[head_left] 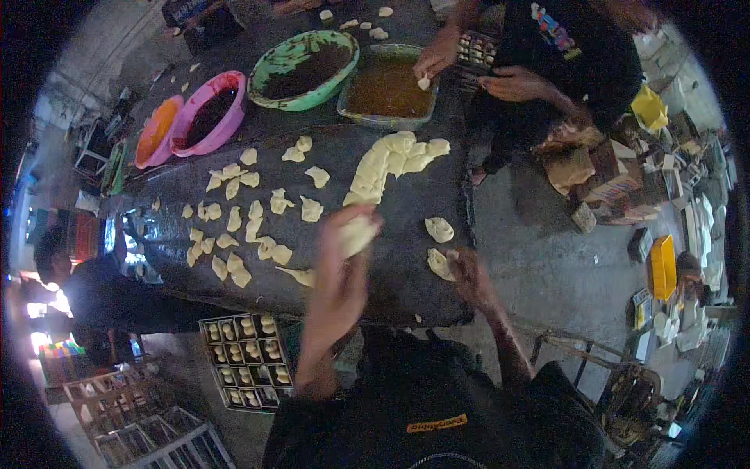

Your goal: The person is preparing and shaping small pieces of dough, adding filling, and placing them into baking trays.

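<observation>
My left hand (336, 270) is raised over the near edge of the dark table, closed around a lump of pale dough (358, 236); motion blurs it a little. My right hand (472, 280) is low over the table's right corner, its fingertips at the edge of a flattened dough piece (440, 265). These fingers are smeared, so their grip is unclear. Just beyond lies another dough piece (439, 229). A long, folded strip of dough (373, 173) stretches away past my left hand. Many small torn dough pieces (233, 219) are scattered over the table's left half.
Along the far side stand a green basin (260, 59) with dark filling, a pink basin (180, 129), an orange basin (154, 133) and a tub (344, 109) of brown liquid. A co-worker's hand (439, 53) holds dough there. Below the near edge sits a compartmented tray (248, 363) of dough balls.
</observation>
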Action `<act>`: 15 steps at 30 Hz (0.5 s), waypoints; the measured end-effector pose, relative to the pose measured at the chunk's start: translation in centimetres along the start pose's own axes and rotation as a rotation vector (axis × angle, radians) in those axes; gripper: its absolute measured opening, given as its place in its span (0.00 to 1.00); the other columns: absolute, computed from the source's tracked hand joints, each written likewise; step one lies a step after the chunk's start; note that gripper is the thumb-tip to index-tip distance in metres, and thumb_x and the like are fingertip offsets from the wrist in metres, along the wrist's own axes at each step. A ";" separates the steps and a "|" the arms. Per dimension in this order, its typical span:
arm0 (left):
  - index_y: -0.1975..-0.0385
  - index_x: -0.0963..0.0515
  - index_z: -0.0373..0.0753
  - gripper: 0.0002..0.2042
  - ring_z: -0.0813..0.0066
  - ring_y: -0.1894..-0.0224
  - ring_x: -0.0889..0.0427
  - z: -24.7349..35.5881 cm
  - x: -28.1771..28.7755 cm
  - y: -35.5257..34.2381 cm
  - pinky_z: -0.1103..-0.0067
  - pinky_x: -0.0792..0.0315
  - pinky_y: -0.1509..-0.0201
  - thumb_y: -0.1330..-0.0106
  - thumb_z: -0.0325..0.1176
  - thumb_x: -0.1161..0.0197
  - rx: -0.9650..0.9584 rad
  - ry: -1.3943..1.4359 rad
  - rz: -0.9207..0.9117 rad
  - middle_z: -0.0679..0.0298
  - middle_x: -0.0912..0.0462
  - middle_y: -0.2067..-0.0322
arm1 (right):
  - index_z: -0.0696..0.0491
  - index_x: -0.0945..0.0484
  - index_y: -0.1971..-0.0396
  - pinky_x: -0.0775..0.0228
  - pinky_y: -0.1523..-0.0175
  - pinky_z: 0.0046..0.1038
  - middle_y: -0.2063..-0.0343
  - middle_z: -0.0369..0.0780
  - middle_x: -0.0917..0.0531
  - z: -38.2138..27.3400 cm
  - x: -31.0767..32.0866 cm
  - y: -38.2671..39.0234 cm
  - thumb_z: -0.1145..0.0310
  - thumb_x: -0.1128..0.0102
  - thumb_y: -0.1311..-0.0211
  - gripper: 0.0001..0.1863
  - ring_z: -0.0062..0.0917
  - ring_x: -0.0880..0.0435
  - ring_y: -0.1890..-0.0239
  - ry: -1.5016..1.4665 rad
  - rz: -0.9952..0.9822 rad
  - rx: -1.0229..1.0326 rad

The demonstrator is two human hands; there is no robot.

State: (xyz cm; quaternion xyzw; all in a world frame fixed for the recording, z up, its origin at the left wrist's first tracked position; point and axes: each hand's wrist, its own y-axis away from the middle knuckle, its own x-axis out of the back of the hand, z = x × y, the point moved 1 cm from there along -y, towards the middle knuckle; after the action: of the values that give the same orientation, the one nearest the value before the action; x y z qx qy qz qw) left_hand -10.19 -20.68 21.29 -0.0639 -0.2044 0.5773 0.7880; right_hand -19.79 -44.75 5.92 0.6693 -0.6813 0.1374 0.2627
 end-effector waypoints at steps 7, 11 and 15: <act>0.33 0.43 0.38 0.42 0.48 0.35 0.39 -18.0 -10.4 5.0 0.51 0.49 0.32 0.53 0.22 0.34 0.109 -0.569 -0.183 0.50 0.35 0.41 | 0.56 0.34 0.40 0.32 0.47 0.31 0.55 0.40 0.26 -13.8 8.1 -5.4 0.69 0.46 0.33 0.22 0.25 0.26 0.54 -0.742 0.312 0.329; 0.31 0.45 0.39 0.46 0.43 0.27 0.59 -15.8 -11.3 5.3 0.46 0.63 0.28 0.56 0.32 0.31 0.082 -0.622 -0.457 0.50 0.53 0.30 | 0.57 0.38 0.39 0.33 0.47 0.30 0.56 0.39 0.26 -10.2 6.7 -8.5 0.69 0.43 0.36 0.27 0.27 0.26 0.56 -0.336 1.125 0.635; 0.32 0.43 0.42 0.43 0.42 0.27 0.59 -13.1 -7.4 4.0 0.46 0.63 0.29 0.46 0.50 0.33 0.162 -0.741 -0.520 0.47 0.54 0.29 | 0.56 0.42 0.34 0.43 0.33 0.45 0.39 0.50 0.34 -0.5 -0.1 -11.3 0.70 0.39 0.42 0.36 0.44 0.35 0.36 0.568 0.498 0.299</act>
State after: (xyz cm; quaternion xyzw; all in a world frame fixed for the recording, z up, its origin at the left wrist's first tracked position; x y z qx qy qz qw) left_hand -10.40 -24.53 6.25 0.2619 -0.4360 0.3582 0.7829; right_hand -8.63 -45.10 4.42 0.4499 -0.6955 0.4738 0.2990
